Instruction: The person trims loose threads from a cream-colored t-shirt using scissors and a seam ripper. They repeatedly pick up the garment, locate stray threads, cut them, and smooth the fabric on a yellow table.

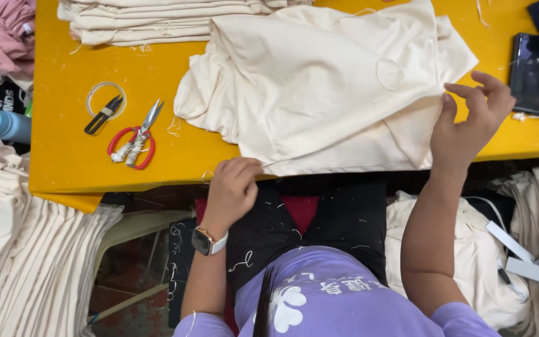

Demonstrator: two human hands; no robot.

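**Bright, even light over the yellow table**

Soft light falls from overhead, so the yellow table (63,156) glows and shadows stay faint. The space beneath it sinks dark. The phone (531,72) shows a dull sheen. Focus is sharp throughout, with slight stretching toward the edges.

A bright yellow table (63,156) fills the upper part of the view under even, soft light, with stacks of cream fabric (20,262) crowding the floor at either side and a patch of worn reddish floor (126,274) showing beneath its edge.
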